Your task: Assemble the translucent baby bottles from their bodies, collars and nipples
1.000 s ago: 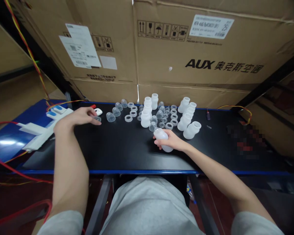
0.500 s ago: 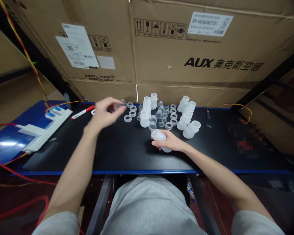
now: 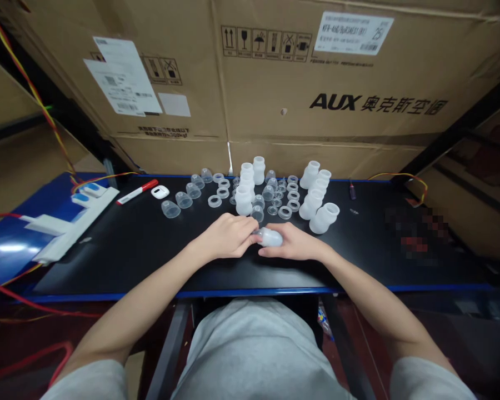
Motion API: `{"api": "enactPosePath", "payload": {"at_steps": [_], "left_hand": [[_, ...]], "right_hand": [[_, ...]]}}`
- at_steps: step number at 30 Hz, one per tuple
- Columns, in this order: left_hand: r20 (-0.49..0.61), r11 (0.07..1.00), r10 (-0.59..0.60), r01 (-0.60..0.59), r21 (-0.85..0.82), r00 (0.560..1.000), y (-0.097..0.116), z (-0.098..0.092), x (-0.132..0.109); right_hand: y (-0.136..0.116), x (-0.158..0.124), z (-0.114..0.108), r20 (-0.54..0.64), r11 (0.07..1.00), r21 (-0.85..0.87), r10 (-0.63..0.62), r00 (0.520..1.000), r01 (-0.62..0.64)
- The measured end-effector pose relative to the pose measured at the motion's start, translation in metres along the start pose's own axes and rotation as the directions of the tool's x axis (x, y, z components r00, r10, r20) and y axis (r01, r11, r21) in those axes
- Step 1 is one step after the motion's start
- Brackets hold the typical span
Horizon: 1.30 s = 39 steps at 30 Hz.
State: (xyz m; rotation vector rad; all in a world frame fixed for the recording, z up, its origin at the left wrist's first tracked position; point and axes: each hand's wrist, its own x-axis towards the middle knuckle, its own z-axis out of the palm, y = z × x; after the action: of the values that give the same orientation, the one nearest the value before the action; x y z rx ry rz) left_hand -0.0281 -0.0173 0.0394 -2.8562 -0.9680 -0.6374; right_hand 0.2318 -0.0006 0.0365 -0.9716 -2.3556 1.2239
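Note:
My right hand (image 3: 295, 243) wraps round a small frosted-white baby bottle (image 3: 271, 238), tilted so that one end points left. My left hand (image 3: 233, 236) meets it there, thumb and fingers pinched at that end. A bit of clear plastic shows between the fingertips, but most of it is hidden and I cannot tell its kind. Just beyond my hands stand frosted bottles (image 3: 244, 200) in a row, with clear dome caps (image 3: 257, 213) beside them. Clear rings (image 3: 285, 212) and small clear nipples (image 3: 273, 210) lie to the right of those.
More frosted bottles (image 3: 324, 218) stand to the right. Dome caps (image 3: 170, 209) and rings (image 3: 214, 201) line the left. Further left are a white case (image 3: 160, 192), a red-and-white marker (image 3: 137, 191) and a power strip (image 3: 81, 225). A large carton (image 3: 266, 122) walls the back.
My left hand has come from the rings and caps at the back left, down and right to the bottle's end. The bottle has tipped flatter in my right hand.

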Motion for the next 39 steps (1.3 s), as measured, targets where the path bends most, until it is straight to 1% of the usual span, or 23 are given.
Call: {"api": "enactPosePath", "payload": {"at_steps": [2,4,7,9,11,13,15,16,17,18,22,26,28,31,33,36,39], "left_hand": [[0.043,1.0,-0.004,0.003,0.022,0.999,0.004,-0.002,0.001],[0.089,0.999,-0.016,0.02,-0.047,0.996,0.006,-0.003,0.001],[0.131,0.96,-0.047,0.081,-0.267,0.99,0.006,-0.006,0.003],[0.162,0.888,-0.062,0.129,-0.442,0.985,0.005,-0.008,0.004],[0.203,0.765,-0.048,0.167,-0.622,0.978,0.004,-0.009,0.006],[0.258,0.587,-0.015,0.217,-0.78,0.966,0.005,-0.01,0.006],[0.303,0.38,0.004,0.279,-0.882,0.953,0.008,-0.011,0.005],[0.316,0.285,0.001,0.302,-0.91,0.949,0.01,-0.011,0.004],[0.321,0.211,-0.005,0.315,-0.926,0.947,0.011,-0.01,0.003],[0.321,0.159,-0.011,0.318,-0.935,0.947,0.012,-0.009,0.002],[0.323,0.03,0.018,0.322,-0.946,0.946,0.013,0.001,0.001],[0.311,-0.202,0.02,0.308,-0.93,0.95,0.014,0.015,-0.001],[0.31,-0.287,0.016,0.302,-0.909,0.951,0.015,0.021,-0.002],[0.303,-0.358,0.004,0.284,-0.89,0.953,0.018,0.025,-0.005],[0.273,-0.387,-0.055,0.232,-0.892,0.96,0.018,0.025,-0.005],[0.233,-0.389,-0.176,0.15,-0.909,0.957,0.017,0.023,-0.002],[0.24,-0.357,-0.254,0.14,-0.924,0.937,0.014,0.023,0.002]], "right_hand": [[-0.001,-0.001,0.0,0.007,0.999,-0.032,0.009,1.0,-0.008],[-0.001,-0.001,-0.002,0.025,0.998,-0.056,0.024,0.999,-0.022],[-0.001,-0.001,-0.004,0.065,0.999,-0.049,0.026,0.998,-0.023],[-0.001,-0.001,-0.005,0.105,1.0,0.002,0.015,0.994,-0.015],[-0.001,-0.002,-0.005,0.18,0.994,0.102,0.01,0.984,-0.029],[-0.001,-0.004,-0.004,0.278,0.972,0.224,0.01,0.96,-0.075],[0.0,-0.006,-0.002,0.34,0.94,0.324,-0.01,0.94,-0.107],[0.001,-0.006,0.0,0.345,0.927,0.362,-0.031,0.938,-0.102],[0.002,-0.006,0.001,0.338,0.916,0.391,-0.055,0.94,-0.087],[0.003,-0.006,0.002,0.329,0.908,0.412,-0.077,0.941,-0.07],[0.006,-0.004,0.006,0.336,0.885,0.464,-0.13,0.933,-0.044],[0.01,-0.001,0.013,0.347,0.833,0.551,-0.169,0.923,-0.054],[0.012,0.0,0.019,0.346,0.804,0.591,-0.183,0.92,-0.062],[0.014,0.001,0.029,0.319,0.762,0.646,-0.22,0.922,-0.042],[0.014,0.002,0.034,0.265,0.73,0.684,-0.243,0.933,-0.004],[0.009,0.005,0.038,0.152,0.706,0.706,-0.237,0.959,0.062],[0.002,0.008,0.039,0.065,0.737,0.669,-0.18,0.981,0.091]]}}
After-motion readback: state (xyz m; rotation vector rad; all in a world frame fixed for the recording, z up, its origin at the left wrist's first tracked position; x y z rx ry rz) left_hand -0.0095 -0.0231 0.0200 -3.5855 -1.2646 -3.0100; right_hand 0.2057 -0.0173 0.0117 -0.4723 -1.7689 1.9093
